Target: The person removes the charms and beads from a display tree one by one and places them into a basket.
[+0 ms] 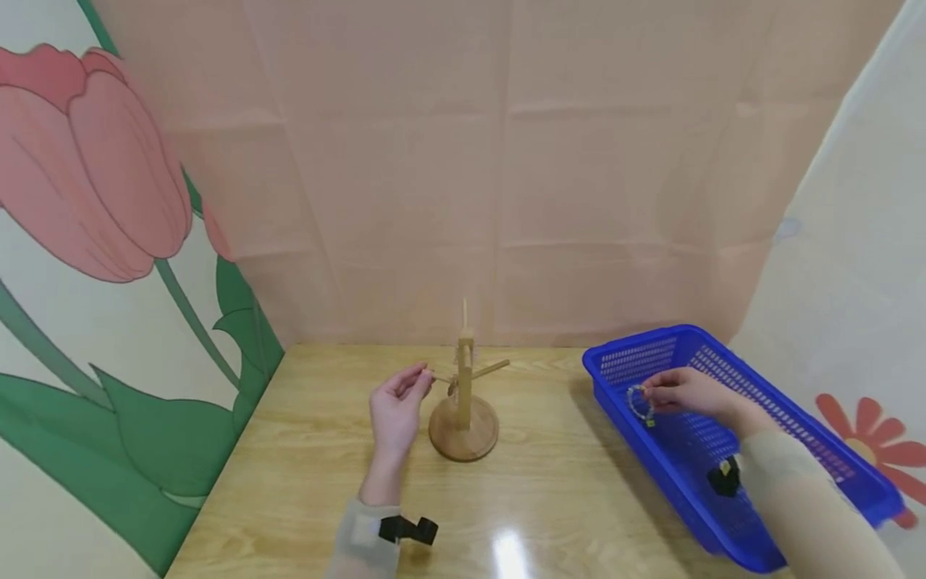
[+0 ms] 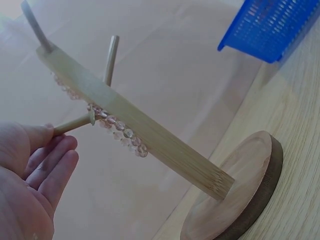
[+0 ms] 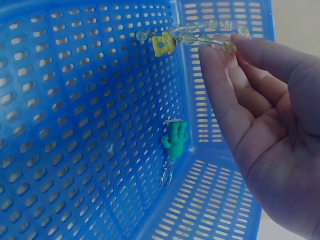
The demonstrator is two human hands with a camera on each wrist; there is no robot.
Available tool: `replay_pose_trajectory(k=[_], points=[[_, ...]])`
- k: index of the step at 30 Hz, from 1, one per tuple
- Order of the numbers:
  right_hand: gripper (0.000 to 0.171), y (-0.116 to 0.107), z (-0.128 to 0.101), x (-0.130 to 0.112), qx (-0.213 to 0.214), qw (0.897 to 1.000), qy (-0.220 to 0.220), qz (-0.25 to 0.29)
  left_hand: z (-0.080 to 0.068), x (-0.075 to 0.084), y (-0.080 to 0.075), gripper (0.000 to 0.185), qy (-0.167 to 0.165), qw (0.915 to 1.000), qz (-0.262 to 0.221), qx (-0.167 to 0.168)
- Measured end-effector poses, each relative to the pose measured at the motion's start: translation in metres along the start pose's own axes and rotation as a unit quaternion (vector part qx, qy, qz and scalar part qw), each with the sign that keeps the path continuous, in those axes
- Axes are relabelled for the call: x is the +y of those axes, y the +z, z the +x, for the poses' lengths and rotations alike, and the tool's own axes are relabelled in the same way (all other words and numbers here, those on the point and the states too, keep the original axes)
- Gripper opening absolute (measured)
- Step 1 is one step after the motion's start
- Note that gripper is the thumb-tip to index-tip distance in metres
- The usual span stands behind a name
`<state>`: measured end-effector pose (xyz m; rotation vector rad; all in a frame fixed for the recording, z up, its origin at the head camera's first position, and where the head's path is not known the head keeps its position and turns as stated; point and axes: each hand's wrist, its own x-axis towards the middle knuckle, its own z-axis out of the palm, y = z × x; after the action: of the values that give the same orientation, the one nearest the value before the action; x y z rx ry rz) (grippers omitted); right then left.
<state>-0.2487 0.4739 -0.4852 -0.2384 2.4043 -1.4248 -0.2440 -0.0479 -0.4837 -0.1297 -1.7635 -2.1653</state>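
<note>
A beaded bracelet (image 1: 640,404) is pinched in the right hand (image 1: 687,392) over a blue basket (image 1: 788,418) at right, while the left hand (image 1: 396,408), fingers relaxed, touches a peg of the wooden stand (image 1: 464,406) on a glossy wood-grain table (image 1: 304,450) before a pink backdrop (image 1: 506,161).

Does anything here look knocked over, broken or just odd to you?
Nothing stands out. The wooden stand is upright on the table, a clear bead bracelet hangs on it, and the blue basket sits flat. A green keyring charm lies loose inside the basket.
</note>
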Motion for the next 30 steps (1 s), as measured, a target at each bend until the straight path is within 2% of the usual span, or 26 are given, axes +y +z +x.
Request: replay_pose_trajectory(k=[7, 12, 16, 20, 30], points=[[0.04, -0.002, 0.0, -0.001, 0.001, 0.999, 0.018, 0.032, 0.001, 0.0, 0.001, 0.024, -0.006, 0.9999, -0.012, 0.006], [0.033, 0.0, 0.002, 0.001, -0.014, 1.0, 0.019, 0.019, 0.001, 0.002, 0.002, 0.023, -0.012, 0.9998, -0.01, 0.015], [0.026, 0.006, 0.004, 0.0, -0.004, 1.0, 0.01, -0.027, 0.0, 0.003, 0.002, 0.022, -0.01, 0.9998, -0.006, 0.013], [0.021, 0.012, 0.005, -0.002, 0.04, 0.995, 0.02, -0.091, 0.0, 0.003, 0.001, 0.022, -0.008, 0.9999, -0.011, 0.009], [0.023, 0.014, 0.01, -0.003, 0.103, 0.971, 0.034, -0.214, 0.0, 0.002, -0.001, 0.026, -0.007, 0.9999, -0.011, 0.002]])
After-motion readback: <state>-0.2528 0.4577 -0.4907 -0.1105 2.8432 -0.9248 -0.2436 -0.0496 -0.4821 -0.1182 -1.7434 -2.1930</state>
